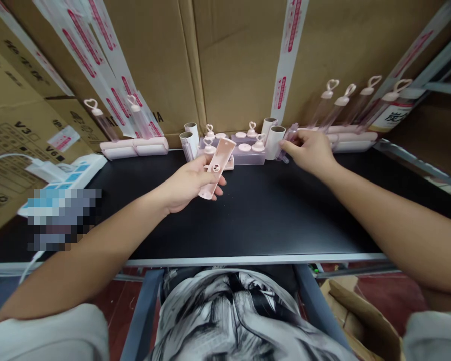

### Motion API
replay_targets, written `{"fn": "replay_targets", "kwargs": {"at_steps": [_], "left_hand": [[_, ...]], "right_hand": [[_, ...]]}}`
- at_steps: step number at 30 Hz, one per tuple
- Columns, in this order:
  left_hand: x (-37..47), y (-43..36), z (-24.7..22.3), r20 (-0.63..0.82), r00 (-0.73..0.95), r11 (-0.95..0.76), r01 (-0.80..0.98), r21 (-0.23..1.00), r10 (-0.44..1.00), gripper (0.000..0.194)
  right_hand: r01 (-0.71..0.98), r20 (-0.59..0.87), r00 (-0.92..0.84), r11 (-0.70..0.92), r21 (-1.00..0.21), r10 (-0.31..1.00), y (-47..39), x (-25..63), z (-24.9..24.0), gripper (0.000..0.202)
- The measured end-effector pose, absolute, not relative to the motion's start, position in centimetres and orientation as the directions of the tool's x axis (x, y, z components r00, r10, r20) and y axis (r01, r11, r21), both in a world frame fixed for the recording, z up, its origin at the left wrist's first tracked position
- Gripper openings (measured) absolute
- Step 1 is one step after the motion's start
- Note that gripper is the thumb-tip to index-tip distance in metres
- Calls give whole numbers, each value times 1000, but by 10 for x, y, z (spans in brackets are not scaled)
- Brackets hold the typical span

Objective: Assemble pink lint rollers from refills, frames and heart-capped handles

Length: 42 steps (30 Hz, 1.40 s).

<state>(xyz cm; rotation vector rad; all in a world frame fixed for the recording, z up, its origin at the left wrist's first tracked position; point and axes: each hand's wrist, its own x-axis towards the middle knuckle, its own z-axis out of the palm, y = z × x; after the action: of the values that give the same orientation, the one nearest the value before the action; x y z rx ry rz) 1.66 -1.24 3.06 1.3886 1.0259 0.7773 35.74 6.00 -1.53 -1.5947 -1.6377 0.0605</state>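
Note:
My left hand [190, 184] is closed on a long pink plastic piece [218, 163], held tilted above the black table [248, 215]. At the back of the table, my right hand [311, 151] pinches a translucent purple piece [291, 138] beside a white cardboard tube [275, 142]. Between the hands stand low translucent purple trays [250, 159] with round pink caps [244, 147] and heart-topped pink pieces [258, 144]. Another pink piece lies partly hidden behind my left hand.
Clear tubes with heart tops [136, 113] stand on pink bases [150, 146] at the back left, with several more at the back right [341, 103]. A white power strip [78, 173] lies left. Cardboard [240, 65] walls the back.

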Motion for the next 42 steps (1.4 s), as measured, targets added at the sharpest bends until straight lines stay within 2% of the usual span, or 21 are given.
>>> {"fn": "replay_targets", "kwargs": {"at_steps": [5, 10, 16, 18, 19, 20, 23, 26, 28, 30, 33, 38, 42], "left_hand": [[12, -6, 30, -75, 397, -20, 231, 973, 915, 43], [5, 2, 27, -33, 376, -175, 505, 845, 926, 30], [12, -5, 22, -254, 442, -125, 666, 735, 860, 16], [17, -8, 23, -314, 454, -85, 667, 740, 834, 13], [20, -9, 24, -332, 453, -61, 660, 749, 827, 13], [22, -10, 24, -349, 451, -32, 647, 761, 821, 12], [26, -10, 23, -415, 464, 93, 573, 814, 782, 17], [28, -9, 21, -469, 535, 201, 484, 852, 702, 27], [26, -7, 19, -436, 551, 182, 456, 871, 711, 38], [23, -4, 18, -328, 503, 71, 463, 883, 800, 48], [17, 0, 19, -197, 442, -91, 549, 831, 875, 46], [11, -3, 23, -197, 463, -162, 626, 762, 864, 35], [14, -9, 21, -242, 516, -182, 640, 747, 822, 33]], "right_hand": [[846, 395, 110, 123, -519, 912, 61, 351, -19, 24], [868, 388, 92, 117, -483, 917, 70, 351, -27, 22], [919, 371, 71, 84, -386, 926, 63, 371, -12, 38], [914, 428, 3, 171, -367, 904, 45, 368, -2, 36], [887, 458, -81, 273, -372, 886, 33, 362, 3, 31], [828, 463, -208, 407, -386, 862, 20, 354, 6, 30], [588, 386, -581, 697, -410, 717, -16, 320, 7, 49], [495, 378, -713, 806, -325, 591, -32, 297, 1, 28], [526, 370, -702, 794, -305, 608, -28, 298, -1, 26], [625, 336, -633, 716, -310, 698, -16, 309, 0, 21], [785, 291, -471, 546, -292, 833, 6, 330, 0, 16], [891, 278, -311, 380, -249, 909, 31, 345, -10, 15], [902, 268, -227, 306, -304, 936, 39, 342, -16, 17]]}}
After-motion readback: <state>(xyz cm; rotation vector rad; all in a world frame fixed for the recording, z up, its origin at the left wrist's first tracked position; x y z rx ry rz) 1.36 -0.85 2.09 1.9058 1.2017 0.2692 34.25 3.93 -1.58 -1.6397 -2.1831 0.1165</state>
